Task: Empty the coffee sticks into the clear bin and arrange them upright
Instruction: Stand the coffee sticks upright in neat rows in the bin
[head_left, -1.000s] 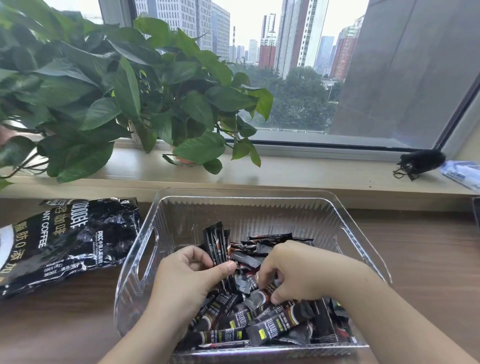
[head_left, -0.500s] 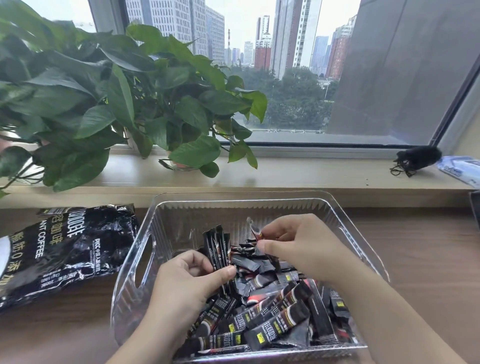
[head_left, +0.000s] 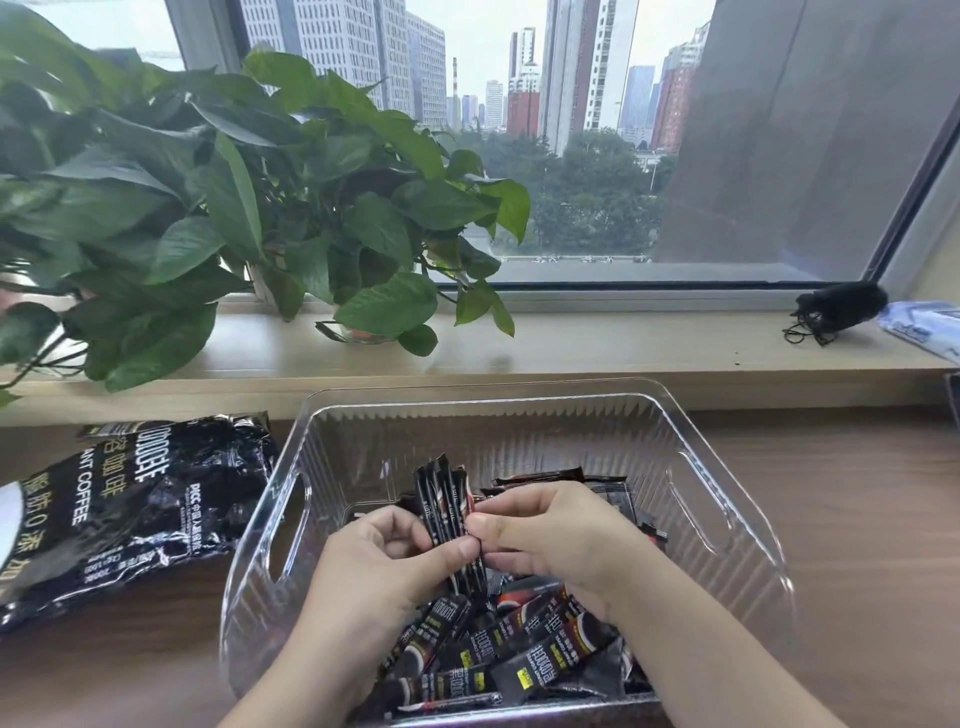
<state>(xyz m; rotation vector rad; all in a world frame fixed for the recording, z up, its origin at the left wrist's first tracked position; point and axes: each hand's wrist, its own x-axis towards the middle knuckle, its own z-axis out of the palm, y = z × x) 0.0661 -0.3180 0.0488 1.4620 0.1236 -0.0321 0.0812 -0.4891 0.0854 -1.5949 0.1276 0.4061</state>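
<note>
A clear ribbed bin stands on the wooden table with a heap of black coffee sticks lying flat in its near half. My left hand grips a small bundle of sticks held upright inside the bin. My right hand pinches one stick against the right side of that bundle. The black coffee bag lies flat and crumpled to the left of the bin.
A leafy potted plant sits on the window sill behind the bin and hangs over the table's left. A small black object and a blue-white packet lie on the sill at the far right.
My right hand picked a stick from the heap, lifted it, and has brought it left against the upright bundle in my left hand.
</note>
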